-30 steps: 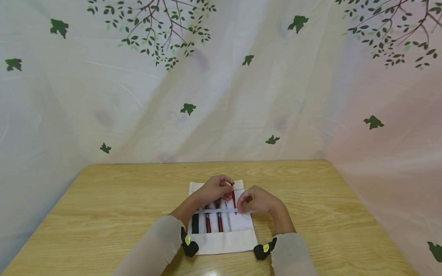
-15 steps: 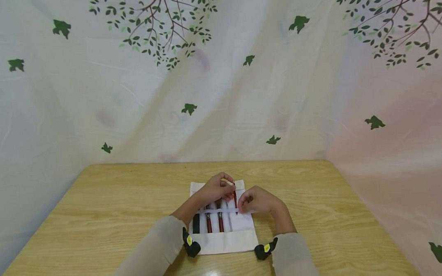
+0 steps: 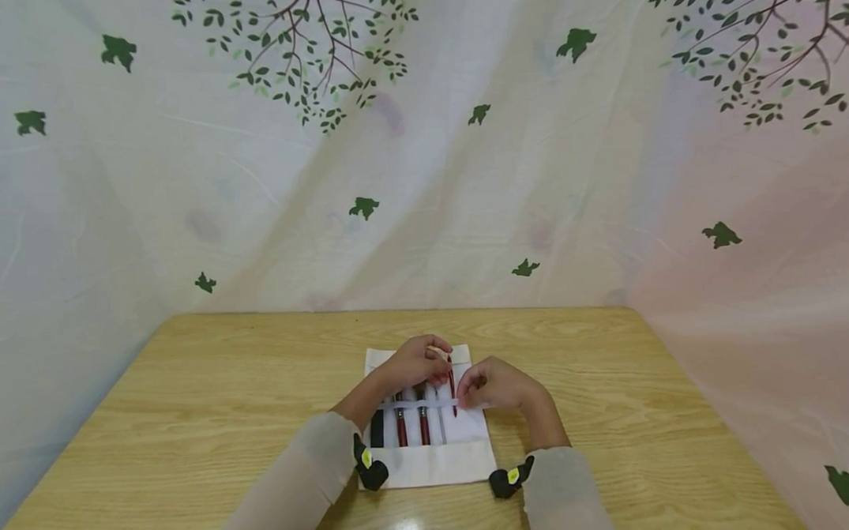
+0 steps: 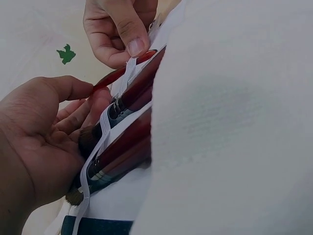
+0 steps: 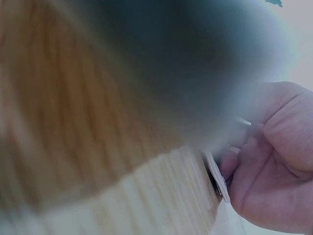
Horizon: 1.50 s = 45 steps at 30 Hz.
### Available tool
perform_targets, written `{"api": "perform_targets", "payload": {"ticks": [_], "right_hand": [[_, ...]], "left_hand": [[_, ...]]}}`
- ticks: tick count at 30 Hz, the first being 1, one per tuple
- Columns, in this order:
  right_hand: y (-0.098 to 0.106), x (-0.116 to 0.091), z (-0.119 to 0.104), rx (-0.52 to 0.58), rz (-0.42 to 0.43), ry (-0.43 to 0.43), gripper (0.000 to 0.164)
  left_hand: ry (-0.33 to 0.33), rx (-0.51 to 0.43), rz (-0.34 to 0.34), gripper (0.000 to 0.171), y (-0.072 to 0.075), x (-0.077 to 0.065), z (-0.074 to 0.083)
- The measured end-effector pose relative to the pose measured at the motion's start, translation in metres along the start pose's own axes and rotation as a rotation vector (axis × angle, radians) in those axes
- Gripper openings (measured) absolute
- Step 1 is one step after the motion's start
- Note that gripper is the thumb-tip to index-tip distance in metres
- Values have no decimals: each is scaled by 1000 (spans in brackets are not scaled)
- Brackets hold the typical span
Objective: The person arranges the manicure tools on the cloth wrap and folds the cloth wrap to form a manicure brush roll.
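In the head view, my left hand [image 3: 413, 365] pinches the upper part of a slim red paintbrush [image 3: 453, 386]. The brush runs under the white elastic band [image 3: 431, 405] of an off-white cloth brush case [image 3: 433, 465] lying unfolded. Beside the brush, my right hand [image 3: 499, 383] pinches the band near the case's right edge. The left wrist view has the red brush [image 4: 111, 77] between left thumb and fingers, with the right thumb [image 4: 133, 39] on the elastic. Two thicker red-handled brushes [image 3: 402, 430] and a thin silvery tool [image 3: 442, 426] sit under the band, lower ends in the pocket.
A black strip-like item [image 3: 377, 430] occupies the case's left side. The case lies on a wooden table [image 3: 210, 417], before a leaf-patterned curtain [image 3: 421, 178]. A dark blur covers much of the right wrist view.
The slim red brush has slid slightly through the elastic toward the front pocket, with my left hand moving along a little. My right hand keeps its place on the band.
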State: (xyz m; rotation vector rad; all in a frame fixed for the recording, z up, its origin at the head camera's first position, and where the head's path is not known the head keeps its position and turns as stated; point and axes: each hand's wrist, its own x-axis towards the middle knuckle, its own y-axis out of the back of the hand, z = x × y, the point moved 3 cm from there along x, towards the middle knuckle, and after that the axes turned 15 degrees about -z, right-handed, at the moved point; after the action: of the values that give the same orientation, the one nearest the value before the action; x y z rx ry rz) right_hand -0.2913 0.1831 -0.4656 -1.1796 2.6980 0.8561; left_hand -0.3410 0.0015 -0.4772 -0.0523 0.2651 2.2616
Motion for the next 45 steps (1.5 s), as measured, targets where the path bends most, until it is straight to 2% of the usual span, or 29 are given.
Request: {"api": "perform_targets", "payload": {"ticks": [7,14,18,24,32,39,45], "right_hand": [[2,0,1,6,2,-9,8],[2,1,4,0,7,-22,7],[1,1,3,-4,4,-14,6],[1,2,4,-10,-6,-32,8],[1,0,2,-12,-3,-18,5],[1,0,3,-7,-7,-18,5],[1,2,5,-19,-17,17,4]], "left_hand": [[-9,18,-14,29,1,2,-1],[17,74,46,20,5,0,-5],[25,87,50,17,6,-2,-5],[32,144,22,16,7,-5,-2],[68,331,-35,10,5,-7,4],[79,377,-68,8,3,-7,5],[58,440,-99,7,3,-7,6]]}}
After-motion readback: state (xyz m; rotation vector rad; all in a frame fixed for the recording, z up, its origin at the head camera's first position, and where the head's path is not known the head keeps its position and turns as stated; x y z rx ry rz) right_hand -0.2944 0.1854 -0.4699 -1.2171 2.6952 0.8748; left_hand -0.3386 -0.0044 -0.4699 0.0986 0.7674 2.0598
